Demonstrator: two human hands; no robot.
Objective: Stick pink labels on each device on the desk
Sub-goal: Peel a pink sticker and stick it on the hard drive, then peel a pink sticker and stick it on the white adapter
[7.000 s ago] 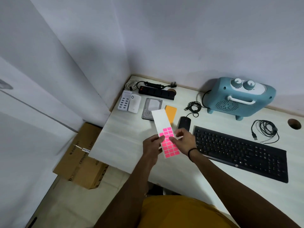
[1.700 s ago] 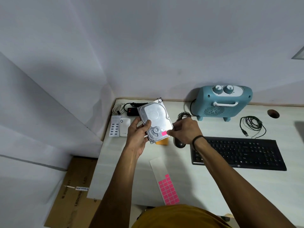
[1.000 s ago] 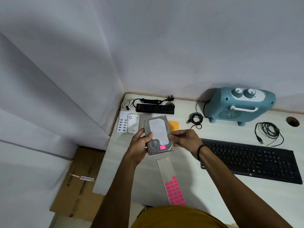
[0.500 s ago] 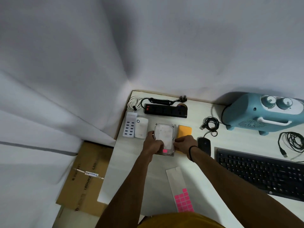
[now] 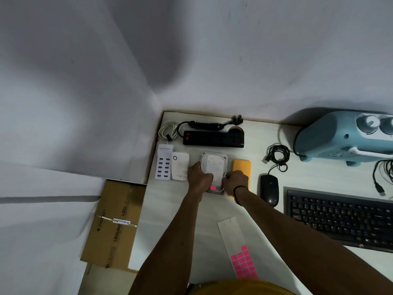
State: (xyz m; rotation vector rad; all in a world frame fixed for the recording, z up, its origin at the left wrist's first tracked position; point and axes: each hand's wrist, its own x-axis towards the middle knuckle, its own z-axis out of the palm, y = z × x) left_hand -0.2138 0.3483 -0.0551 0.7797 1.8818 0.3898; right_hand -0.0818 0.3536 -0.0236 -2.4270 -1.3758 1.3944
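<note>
Hard drive point(image 5: 214, 167), pink label point(image 5: 213, 188) on its near end, lies on the bench point(image 5: 170, 209) lengthwise away from me. My left hand point(image 5: 200, 177) and right hand point(image 5: 236, 180) grip its sides, apparently setting it down; the label sheet point(image 5: 238, 248) lies nearer my right.

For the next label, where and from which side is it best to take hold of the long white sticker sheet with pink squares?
Probably by the blank white far end of the long white sticker sheet, coming from above. It lies flat on the pale desk, so a fingertip must lift an edge. The pink labels fill the near end; pinching there could peel them.
</note>
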